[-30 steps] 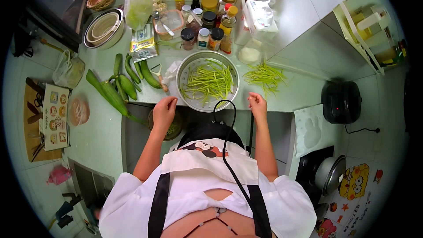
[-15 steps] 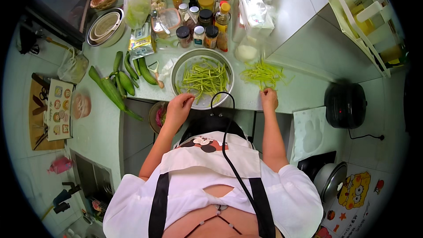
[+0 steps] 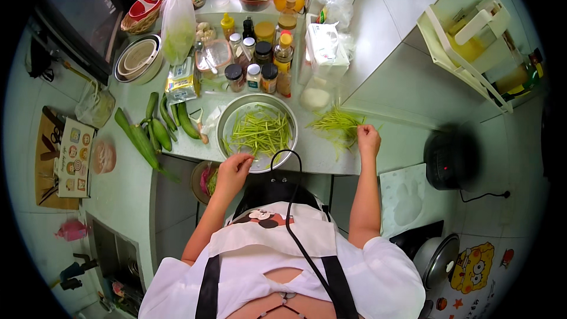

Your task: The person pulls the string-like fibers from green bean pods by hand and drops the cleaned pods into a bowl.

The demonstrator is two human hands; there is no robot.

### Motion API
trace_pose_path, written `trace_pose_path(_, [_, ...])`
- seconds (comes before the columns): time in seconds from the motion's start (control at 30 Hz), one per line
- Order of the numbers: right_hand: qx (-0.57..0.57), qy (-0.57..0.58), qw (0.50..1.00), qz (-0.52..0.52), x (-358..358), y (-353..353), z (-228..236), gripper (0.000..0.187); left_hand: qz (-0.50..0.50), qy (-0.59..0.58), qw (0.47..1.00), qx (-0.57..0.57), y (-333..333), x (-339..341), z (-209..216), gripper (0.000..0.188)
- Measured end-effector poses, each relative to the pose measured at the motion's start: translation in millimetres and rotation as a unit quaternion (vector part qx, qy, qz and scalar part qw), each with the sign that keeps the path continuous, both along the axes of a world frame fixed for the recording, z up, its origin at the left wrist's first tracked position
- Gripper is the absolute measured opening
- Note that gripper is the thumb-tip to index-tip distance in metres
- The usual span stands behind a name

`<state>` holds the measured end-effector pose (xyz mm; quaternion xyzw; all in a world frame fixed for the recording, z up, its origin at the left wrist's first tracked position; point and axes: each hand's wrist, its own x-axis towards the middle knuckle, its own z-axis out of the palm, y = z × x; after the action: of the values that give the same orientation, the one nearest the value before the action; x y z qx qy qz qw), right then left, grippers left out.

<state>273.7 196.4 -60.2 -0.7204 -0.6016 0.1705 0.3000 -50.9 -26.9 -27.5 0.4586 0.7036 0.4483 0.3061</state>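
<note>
A round metal bowl [image 3: 221, 123] stands near the counter's front edge, with cut green vegetable stems [image 3: 263, 133] heaped inside. Closed in a pinch, my left hand [image 3: 233, 172] is at the bowl's near left rim; what its fingers hold, if anything, is too small to make out. To the right of the bowl lies a loose pile of long thin green stems [image 3: 335, 123] on the counter. My right hand [image 3: 369, 139] is at that pile's right edge, its fingertips closed on stem ends there.
Left of the bowl lie several green gourds [image 3: 142, 139] and a peeler [image 3: 202, 127]. Behind are seasoning jars [image 3: 269, 77], a food bag [image 3: 178, 26] and a tissue pack [image 3: 326, 50]. A pot of scraps [image 3: 201, 183] sits below the counter's edge. A black cooker [image 3: 452, 156] stands right.
The view has tilted, showing more of the window. My right hand has moved from the pile's near edge to its right edge. My left hand stays by the bowl's rim.
</note>
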Motion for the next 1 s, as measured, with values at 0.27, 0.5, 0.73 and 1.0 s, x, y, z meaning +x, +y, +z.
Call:
trace_pose_path(0.27, [0.016,0.256,0.966,0.004,15,12,7,0.015,-0.044,0.042,0.998,0.034,1,7,14,0.012])
trace_pose_path(0.5, [-0.050,0.378,0.919,0.095,-36,-48,83,0.011,-0.010,0.017,0.998,0.065,8,1,32,0.012])
trace_pose_path(0.73, [-0.043,0.436,0.877,0.196,-91,-88,107,0.012,-0.042,0.024,0.990,0.132,32,-3,61,0.014])
trace_pose_path(1.0, [-0.025,0.391,0.862,0.321,-158,-116,97,0.010,-0.026,-0.206,0.970,0.129,36,10,63,0.019])
